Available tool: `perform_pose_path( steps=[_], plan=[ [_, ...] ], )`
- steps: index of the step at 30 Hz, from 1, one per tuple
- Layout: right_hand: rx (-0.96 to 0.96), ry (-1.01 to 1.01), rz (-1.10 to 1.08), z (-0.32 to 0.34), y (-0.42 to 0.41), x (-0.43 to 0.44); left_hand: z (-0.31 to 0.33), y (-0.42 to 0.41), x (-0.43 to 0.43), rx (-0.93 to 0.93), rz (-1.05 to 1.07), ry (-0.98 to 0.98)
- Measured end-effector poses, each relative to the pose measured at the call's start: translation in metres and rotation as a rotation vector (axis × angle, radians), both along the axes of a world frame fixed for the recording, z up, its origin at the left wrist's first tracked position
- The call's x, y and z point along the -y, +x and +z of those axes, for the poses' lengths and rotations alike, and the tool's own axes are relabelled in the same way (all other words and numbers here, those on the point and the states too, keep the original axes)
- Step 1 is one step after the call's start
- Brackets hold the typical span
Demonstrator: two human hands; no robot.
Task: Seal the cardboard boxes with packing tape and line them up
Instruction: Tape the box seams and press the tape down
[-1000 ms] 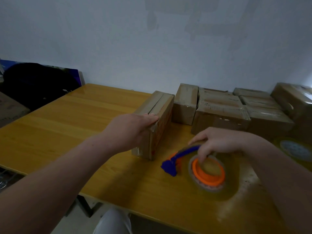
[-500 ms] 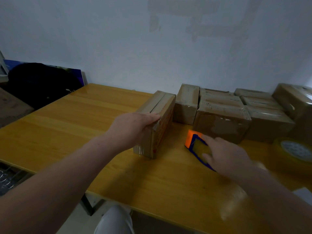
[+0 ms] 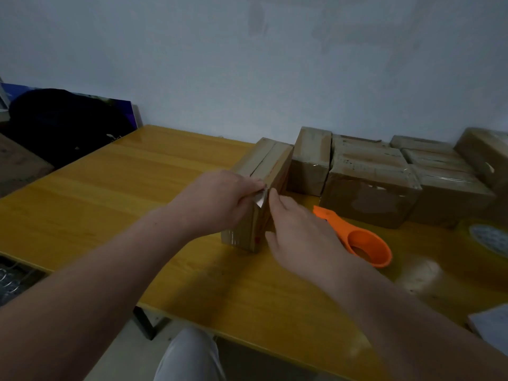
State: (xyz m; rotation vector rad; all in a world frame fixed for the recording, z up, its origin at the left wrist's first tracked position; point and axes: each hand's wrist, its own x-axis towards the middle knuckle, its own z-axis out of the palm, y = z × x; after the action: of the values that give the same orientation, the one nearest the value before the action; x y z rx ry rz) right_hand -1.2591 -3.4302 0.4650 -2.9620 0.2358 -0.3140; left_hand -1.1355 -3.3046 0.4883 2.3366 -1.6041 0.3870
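Narrow brown cardboard box [image 3: 270, 160]: on yellow wooden table [image 3: 110, 202], beside the taped box row [image 3: 368, 182]. Left hand [image 3: 220, 199]: curled, pinching pale tape flap [image 3: 261, 200] at the box's near end. Right hand [image 3: 299, 235]: fingers loosely extended, touching the box's side.

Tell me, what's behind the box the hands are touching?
Behind the box come the yellow table, then the wall; other boxes stand to its right. The spot right behind it is hidden by the box.
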Motion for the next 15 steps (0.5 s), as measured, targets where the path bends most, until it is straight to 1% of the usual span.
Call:
perform_pose_path(
  steps=[5, 6, 8, 10, 12, 14, 15],
  plan=[
    [-0.067, -0.081, 0.033, -0.008, -0.001, -0.003, 0.003, -0.003, -0.003, -0.001, 0.017, 0.042],
    [-0.061, -0.085, 0.042, -0.006, -0.002, 0.001, 0.003, -0.003, -0.003, -0.003, 0.032, 0.031],
    [0.018, -0.056, 0.018, 0.001, -0.002, 0.01, 0.005, -0.001, -0.001, -0.013, 0.071, -0.016],
    [0.141, 0.02, -0.059, 0.009, 0.001, 0.02, 0.011, 0.001, 0.002, -0.01, 0.121, -0.053],
    [0.261, 0.135, -0.102, 0.021, 0.005, 0.029, 0.024, 0.003, 0.004, 0.012, 0.148, -0.106],
    [0.345, 0.307, -0.061, 0.036, 0.008, 0.035, 0.044, 0.002, 0.007, -0.002, 0.145, -0.177],
    [0.355, 0.405, -0.029, 0.045, 0.008, 0.036, 0.055, 0.001, 0.008, -0.022, 0.133, -0.2]
  ],
)
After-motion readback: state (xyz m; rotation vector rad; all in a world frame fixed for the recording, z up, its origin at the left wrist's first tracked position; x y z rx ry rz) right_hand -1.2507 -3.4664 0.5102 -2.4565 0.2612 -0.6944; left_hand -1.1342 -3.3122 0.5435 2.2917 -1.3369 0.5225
